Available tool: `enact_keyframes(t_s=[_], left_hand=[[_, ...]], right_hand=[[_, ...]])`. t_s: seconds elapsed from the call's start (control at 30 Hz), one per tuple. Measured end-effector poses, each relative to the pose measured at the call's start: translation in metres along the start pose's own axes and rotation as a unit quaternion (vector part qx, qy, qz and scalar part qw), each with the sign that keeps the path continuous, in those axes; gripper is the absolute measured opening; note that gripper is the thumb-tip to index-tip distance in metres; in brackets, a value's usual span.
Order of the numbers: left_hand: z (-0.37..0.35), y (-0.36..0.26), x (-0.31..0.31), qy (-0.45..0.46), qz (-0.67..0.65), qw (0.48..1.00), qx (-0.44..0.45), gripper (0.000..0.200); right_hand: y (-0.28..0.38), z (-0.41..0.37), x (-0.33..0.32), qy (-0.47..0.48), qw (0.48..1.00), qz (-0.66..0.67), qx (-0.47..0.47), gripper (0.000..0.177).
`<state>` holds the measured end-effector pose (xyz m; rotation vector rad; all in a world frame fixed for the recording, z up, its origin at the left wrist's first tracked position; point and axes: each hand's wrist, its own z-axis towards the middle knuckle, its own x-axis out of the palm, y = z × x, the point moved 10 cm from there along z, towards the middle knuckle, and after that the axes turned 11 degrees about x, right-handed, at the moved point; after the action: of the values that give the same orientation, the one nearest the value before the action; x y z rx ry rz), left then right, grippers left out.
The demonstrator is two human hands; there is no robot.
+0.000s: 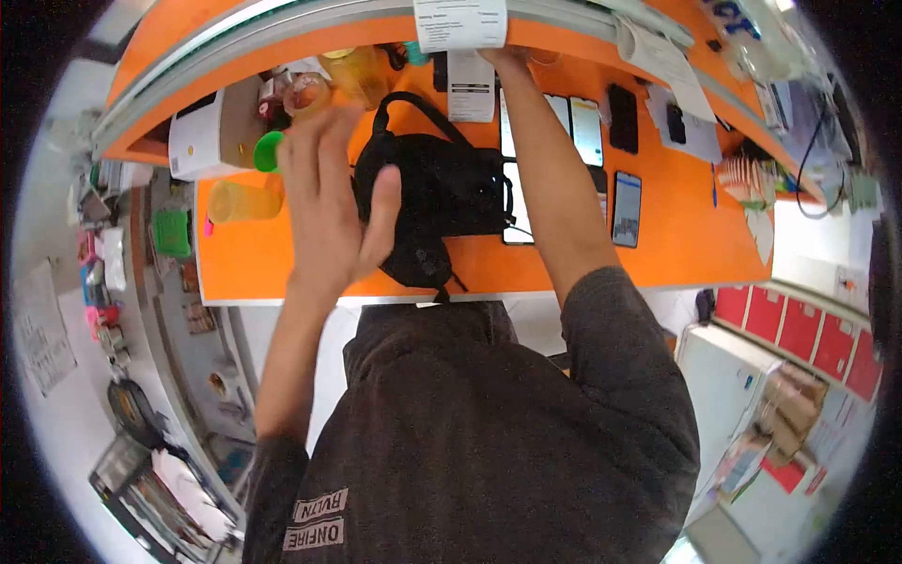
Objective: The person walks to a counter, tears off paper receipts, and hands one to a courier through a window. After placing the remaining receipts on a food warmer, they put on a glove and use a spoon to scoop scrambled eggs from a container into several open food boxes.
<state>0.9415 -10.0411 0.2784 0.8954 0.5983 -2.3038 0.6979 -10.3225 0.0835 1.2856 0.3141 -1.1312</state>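
Observation:
My left hand (329, 193) is raised over the orange table, its fingers apart and nothing in it. Just to its right lies a black bag (432, 188) with a strap loop at the top. My right arm stretches across several phones, and my right hand (505, 58) goes in under the shelf edge. Its fingers are hidden there, beside a printed paper slip (471, 89). A lit phone (586, 132) lies right of that forearm, with another phone (627, 209) lower down and a dark phone (622, 118) at the back.
An orange shelf (254, 52) overhangs the table's back, with a white label (460, 23) on its edge. On the left stand a white box (211, 136), a yellow cup (244, 201), a green cup (269, 151) and a roll of tape (306, 94). Red lockers (799, 324) are at right.

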Motion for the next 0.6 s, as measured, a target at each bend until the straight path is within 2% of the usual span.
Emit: enact_keyframes(t_s=[0.03, 0.1, 0.13, 0.23, 0.27, 0.3, 0.37, 0.4, 0.43, 0.47, 0.5, 0.57, 0.6], left_hand=[[-0.015, -0.005, 0.006, -0.005, 0.009, 1.0, -0.015, 0.048], [-0.048, 0.0, 0.029, 0.025, -0.05, 0.989, -0.14, 0.043], [-0.059, -0.002, 0.034, 0.02, -0.044, 0.987, -0.152, 0.043], [-0.08, 0.001, 0.051, 0.014, -0.121, 0.96, -0.252, 0.033], [-0.079, 0.002, 0.056, 0.01, -0.115, 0.959, -0.259, 0.033], [-0.083, 0.009, 0.067, -0.017, -0.17, 0.942, -0.29, 0.031], [-0.085, 0.023, 0.087, -0.071, -0.241, 0.914, -0.318, 0.026], [-0.082, 0.034, 0.099, -0.079, -0.237, 0.914, -0.318, 0.026], [-0.083, 0.048, 0.121, -0.071, -0.292, 0.892, -0.338, 0.025], [-0.079, 0.062, 0.14, -0.062, -0.347, 0.866, -0.355, 0.023], [-0.069, 0.073, 0.151, -0.032, -0.323, 0.878, -0.353, 0.023], [-0.047, 0.099, 0.186, 0.06, -0.283, 0.898, -0.331, 0.028], [-0.039, 0.109, 0.211, 0.121, -0.264, 0.905, -0.309, 0.035]], right_hand=[[-0.005, 0.009, 0.017, 0.023, 1.0, -0.008, -0.01, 0.052], [-0.021, 0.018, 0.054, 0.077, 0.996, -0.02, -0.027, 0.051], [-0.036, 0.021, 0.073, 0.105, 0.993, -0.026, -0.036, 0.051], [-0.107, 0.026, 0.127, 0.178, 0.982, 0.019, -0.052, 0.05], [-0.095, 0.012, 0.087, 0.181, 0.978, 0.107, -0.013, 0.051], [-0.076, -0.012, 0.021, 0.181, 0.964, 0.194, 0.028, 0.053], [-0.057, -0.054, -0.04, 0.274, 0.888, 0.335, 0.156, 0.048], [-0.045, -0.07, -0.069, 0.284, 0.871, 0.373, 0.147, 0.045], [-0.039, -0.088, -0.093, 0.294, 0.852, 0.41, 0.14, 0.042], [-0.041, -0.101, -0.114, 0.28, 0.871, 0.385, 0.119, 0.037], [-0.044, -0.112, -0.135, 0.265, 0.889, 0.359, 0.098, 0.031], [-0.041, -0.146, -0.166, 0.312, 0.923, 0.224, 0.018, 0.028], [-0.011, -0.165, -0.195, 0.311, 0.905, 0.27, -0.103, 0.028]])
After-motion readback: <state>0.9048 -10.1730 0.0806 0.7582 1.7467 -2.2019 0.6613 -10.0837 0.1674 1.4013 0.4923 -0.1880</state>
